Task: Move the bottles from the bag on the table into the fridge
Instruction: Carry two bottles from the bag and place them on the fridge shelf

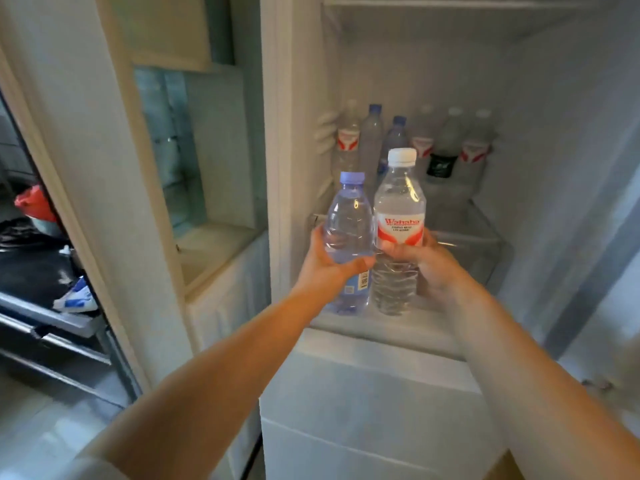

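Left hand (323, 263) is gripping a clear plastic bottle with a pale blue cap (348, 237), fingers closed around its middle. Right hand (420, 263) is clamping a clear plastic bottle with a white cap and red-white label (398, 216) — both upright, touching side by side at the open white fridge (554, 168) shelf front. Six bottles (blurry) are standing in a back row (412, 143) — well behind.

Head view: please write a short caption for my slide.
Left hand and right hand each carry a water bottle toward the open fridge shelf.
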